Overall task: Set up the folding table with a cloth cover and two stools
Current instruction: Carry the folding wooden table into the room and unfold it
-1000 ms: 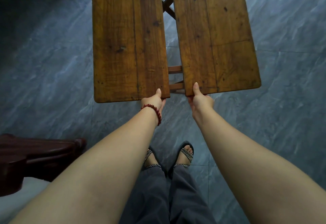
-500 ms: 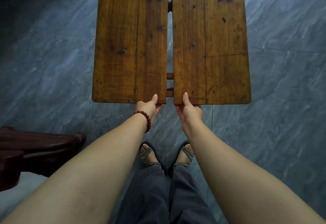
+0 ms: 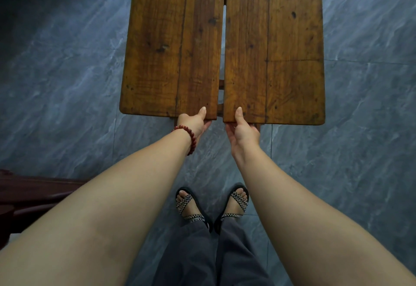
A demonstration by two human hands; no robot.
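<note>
Unfolding the folding table (image 3: 274,49) on the floor (image 3: 67,83) before us, we pinched its near edge with left hand (image 3: 194,120) and right hand (image 3: 242,128), each grip thumb-on-top, and judged the narrow gap needed closing next.

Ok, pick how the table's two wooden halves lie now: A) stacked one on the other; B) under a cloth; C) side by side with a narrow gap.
C: the left half and right half lie side by side, bare, with the floor showing through the slit between them.
</note>
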